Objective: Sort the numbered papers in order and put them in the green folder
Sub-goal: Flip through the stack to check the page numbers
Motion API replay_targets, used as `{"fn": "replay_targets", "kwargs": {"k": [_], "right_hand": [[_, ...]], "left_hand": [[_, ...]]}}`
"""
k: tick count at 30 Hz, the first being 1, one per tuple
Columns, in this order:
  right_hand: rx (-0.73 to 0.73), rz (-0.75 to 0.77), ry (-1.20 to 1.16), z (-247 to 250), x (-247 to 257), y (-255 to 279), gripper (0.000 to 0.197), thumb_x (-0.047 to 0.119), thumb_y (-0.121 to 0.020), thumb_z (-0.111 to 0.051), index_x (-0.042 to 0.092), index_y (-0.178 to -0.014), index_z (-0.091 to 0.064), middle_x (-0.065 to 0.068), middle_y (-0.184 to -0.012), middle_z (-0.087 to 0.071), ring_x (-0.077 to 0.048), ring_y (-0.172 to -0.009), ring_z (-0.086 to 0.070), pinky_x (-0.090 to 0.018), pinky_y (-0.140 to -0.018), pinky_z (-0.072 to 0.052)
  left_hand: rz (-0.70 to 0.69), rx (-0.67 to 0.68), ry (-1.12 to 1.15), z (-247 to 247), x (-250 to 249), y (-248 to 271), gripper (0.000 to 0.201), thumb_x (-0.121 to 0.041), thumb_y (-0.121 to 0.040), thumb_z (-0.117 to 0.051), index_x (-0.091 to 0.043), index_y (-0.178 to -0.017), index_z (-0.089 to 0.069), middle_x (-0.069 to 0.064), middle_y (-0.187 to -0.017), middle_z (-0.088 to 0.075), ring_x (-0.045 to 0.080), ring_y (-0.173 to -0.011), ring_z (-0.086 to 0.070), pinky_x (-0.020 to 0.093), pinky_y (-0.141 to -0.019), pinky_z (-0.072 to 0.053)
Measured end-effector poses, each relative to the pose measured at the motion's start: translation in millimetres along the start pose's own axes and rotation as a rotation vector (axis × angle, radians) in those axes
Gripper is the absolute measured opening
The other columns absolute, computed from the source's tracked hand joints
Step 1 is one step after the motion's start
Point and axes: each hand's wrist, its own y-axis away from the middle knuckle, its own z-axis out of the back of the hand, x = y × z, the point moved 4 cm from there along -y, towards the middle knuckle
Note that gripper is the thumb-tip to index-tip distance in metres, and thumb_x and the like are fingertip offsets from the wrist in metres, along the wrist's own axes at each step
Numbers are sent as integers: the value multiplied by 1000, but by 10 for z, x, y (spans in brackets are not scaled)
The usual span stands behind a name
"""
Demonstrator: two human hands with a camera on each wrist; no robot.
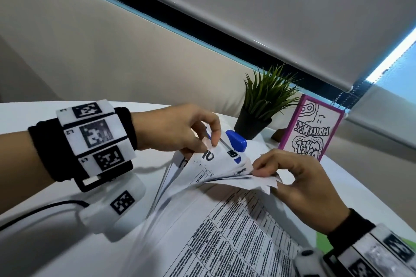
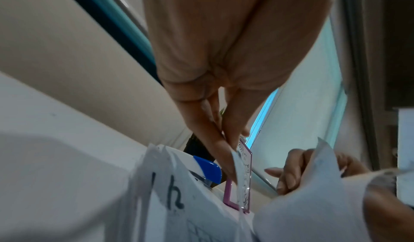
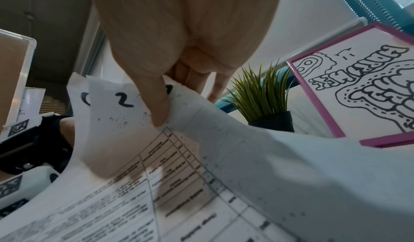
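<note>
both hands pinch corners of the numbered papers [image 1: 216, 171]: left hand [image 1: 180, 129] on one sheet, right hand [image 1: 299, 184] on several.

The papers [image 1: 225, 227] are seen as thin matt sheets — printed and inked, creased at the corners. The stapler [image 1: 236, 141] is made of glossy blue plastic. The counter [image 1: 33, 249] is finished smooth and white — the pot [image 1: 252, 126] matt black.

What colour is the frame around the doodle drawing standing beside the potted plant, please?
Pink-purple; the frame shows best in the right wrist view.
</note>
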Motion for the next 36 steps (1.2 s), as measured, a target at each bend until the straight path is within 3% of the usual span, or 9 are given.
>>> {"fn": "replay_targets", "kwargs": {"k": [4,9,13,15,18,22,26,33,36], "right_hand": [[-9,-23,32,0,-34,0,3,15,-75,-76,13,-76,-75,10,-86,-74,-9,-78,-69,-14,-70,-48],[-17,-3,31,-2,-39,-11,4,15,-77,-76,12,-78,-74,8,-93,-74,-14,-86,-71,-28,-70,-55],[-26,-25,78,5,-72,-6,20,-8,-74,-77,10,-79,-74,7,-90,-74,-15,-85,-71,-34,-71,-57],[-24,-25,62,4,-60,5,13,-1,-76,-76,11,-80,-74,9,-91,-75,-13,-86,-71,-33,-72,-57],[10,-25,22,-12,-14,12,5,14,-77,-77,13,-77,-72,10,-98,-74,-12,-93,-71,-33,-75,-57],[68,-23,40,-40,21,9,14,5,-76,-80,13,-75,-69,13,-110,-72,-10,-106,-68,-27,-89,-52],[53,4,43,-39,31,-13,14,3,-75,-80,13,-76,-69,9,-104,-73,-13,-102,-68,-26,-88,-51],[160,-171,-126,-123,-98,0,52,-2,-80,-74,17,-124,-56,4,-106,-66,-23,-97,-70,-34,-92,-54],[132,-155,-63,-103,-166,-18,39,-1,-79,-75,16,-112,-65,4,-108,-65,-20,-95,-69,-32,-88,-56]], "left_hand": [[-27,59,-231,-67,-107,64,18,-11,-90,-60,-20,-86,-74,-21,-54,-58,0,-49,-48,7,-49,-35],[11,106,-294,-150,-144,93,30,-59,-79,-65,-32,-89,-75,-26,-58,-60,-3,-55,-51,15,-58,-38],[-36,97,-217,-150,-100,67,27,-43,-88,-64,-18,-83,-74,-12,-58,-58,5,-54,-49,22,-60,-44],[-47,66,-190,-128,-60,45,26,-30,-92,-63,-13,-73,-68,-6,-59,-56,10,-55,-50,30,-62,-47],[-29,30,-147,-113,-12,31,27,-23,-90,-66,-15,-65,-62,-7,-56,-55,9,-54,-50,24,-59,-45],[-2,36,-51,-133,5,14,24,-18,-90,-67,-9,-68,-61,-2,-59,-54,11,-57,-50,25,-62,-47],[49,-10,17,-128,71,-33,32,-20,-96,-58,-8,-67,-56,9,-65,-51,20,-60,-48,31,-61,-45],[42,-39,88,-93,34,-12,26,-17,-90,-67,-12,-65,-68,5,-67,-60,12,-60,-56,24,-65,-53],[40,-44,95,-65,10,-1,21,-16,-89,-68,-9,-69,-69,7,-71,-61,14,-65,-57,33,-74,-56]]}}
